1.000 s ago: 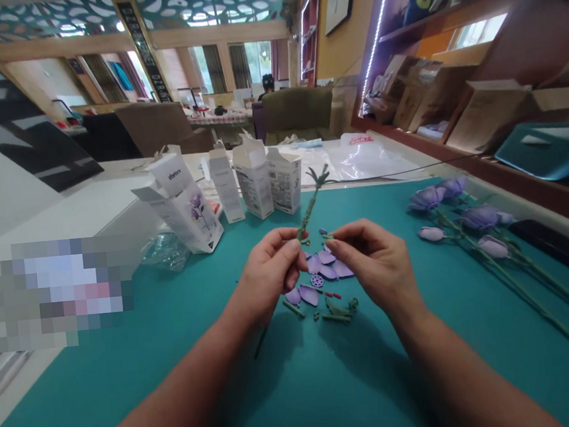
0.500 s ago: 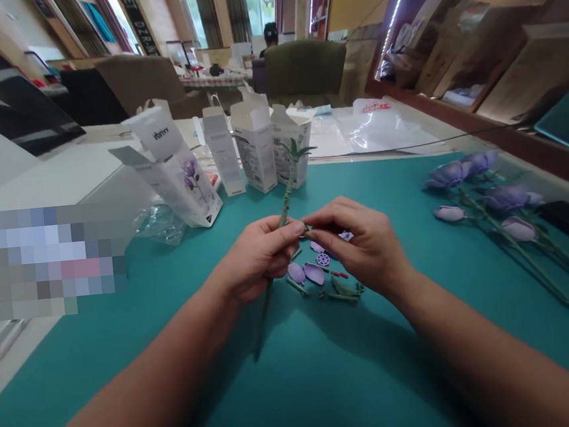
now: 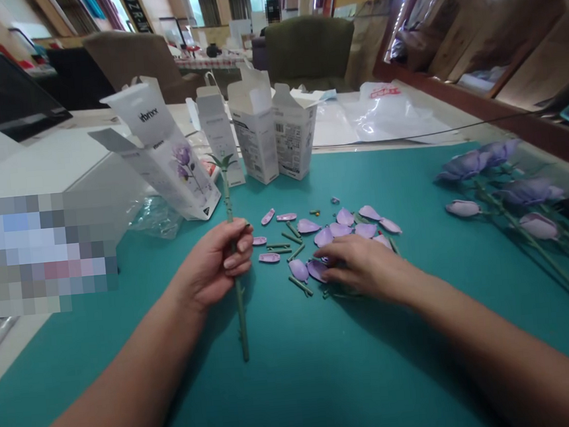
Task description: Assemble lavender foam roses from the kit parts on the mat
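My left hand (image 3: pixel 216 262) is closed around a green toy flower stem (image 3: pixel 243 320), held nearly upright with its leafy crown at the top. My right hand (image 3: pixel 369 266) is low over loose flower parts, thumb and fingers apart and pointing left. Right at its fingertips lies a purple petal (image 3: pixel 315 270), with another petal (image 3: pixel 298 270) beside it. More purple petals (image 3: pixel 340 230) lie just beyond the hand, which covers some of the pieces. Between the two hands are short green stem pieces (image 3: pixel 295 252) and narrow pinkish pieces (image 3: pixel 269 258).
Opened white boxes (image 3: pixel 253 133) stand at the mat's back edge, and a flower-printed box (image 3: pixel 180 159) leans beside crumpled clear plastic (image 3: pixel 156 217). Assembled purple flowers (image 3: pixel 464 163) lie at the right on the green mat (image 3: pixel 299 385). Someone (image 3: pixel 273 15) sits in the background.
My hands have moved apart. The left brought the stem leftward and more upright; the right left the stem and went down to the loose pieces. More petals are now uncovered.
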Demonstrator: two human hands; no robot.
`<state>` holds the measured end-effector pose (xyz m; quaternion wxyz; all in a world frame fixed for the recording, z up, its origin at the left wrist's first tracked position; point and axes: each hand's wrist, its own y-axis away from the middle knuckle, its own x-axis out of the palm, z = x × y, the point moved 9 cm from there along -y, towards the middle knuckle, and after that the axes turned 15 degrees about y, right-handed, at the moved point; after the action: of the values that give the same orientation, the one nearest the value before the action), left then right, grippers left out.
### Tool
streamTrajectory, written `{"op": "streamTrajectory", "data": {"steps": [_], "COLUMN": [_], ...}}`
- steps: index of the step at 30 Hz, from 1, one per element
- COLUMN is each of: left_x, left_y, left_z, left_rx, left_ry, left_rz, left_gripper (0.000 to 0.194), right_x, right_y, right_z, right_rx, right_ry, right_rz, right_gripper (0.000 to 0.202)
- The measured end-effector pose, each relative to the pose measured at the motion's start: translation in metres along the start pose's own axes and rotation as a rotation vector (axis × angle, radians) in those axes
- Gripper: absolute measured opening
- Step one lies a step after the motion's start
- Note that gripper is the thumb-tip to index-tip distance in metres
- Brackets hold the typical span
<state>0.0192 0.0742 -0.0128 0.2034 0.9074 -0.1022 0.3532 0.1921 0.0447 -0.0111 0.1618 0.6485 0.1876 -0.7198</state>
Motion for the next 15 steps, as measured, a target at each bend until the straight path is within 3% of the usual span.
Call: {"op": "streamTrajectory", "data": {"steps": [3, 7, 12, 15], "left_x": [-0.001, -0.002, -0.004, -0.006], "left_y": [-0.002, -0.004, -0.004, -0.002], "left_z": [0.002, 0.004, -0.002, -0.007], "left_rx": [-0.008, -0.026, -0.016, -0.001], "left_ry": [0.004, 0.012, 0.029, 0.047], "left_rz": [0.001, 0.016, 0.019, 0.018], "left_gripper": [0.019, 0.02, 0.024, 0.024], "right_x": [0.008, 0.013, 0.013, 0.007], "right_y": [-0.006, -0.011, -0.007, 0.0], "right_z": [0.011, 0.005, -0.024, -0.044], "right_rx": [-0.021, 0.017, 0.161, 0.219], "right_ry": [0.136, 0.148, 0.055, 0.039], "right_rz": [0.036, 0.089, 0.162, 0.12], "right_gripper": [0.015, 0.011, 0.01, 0.017]}}
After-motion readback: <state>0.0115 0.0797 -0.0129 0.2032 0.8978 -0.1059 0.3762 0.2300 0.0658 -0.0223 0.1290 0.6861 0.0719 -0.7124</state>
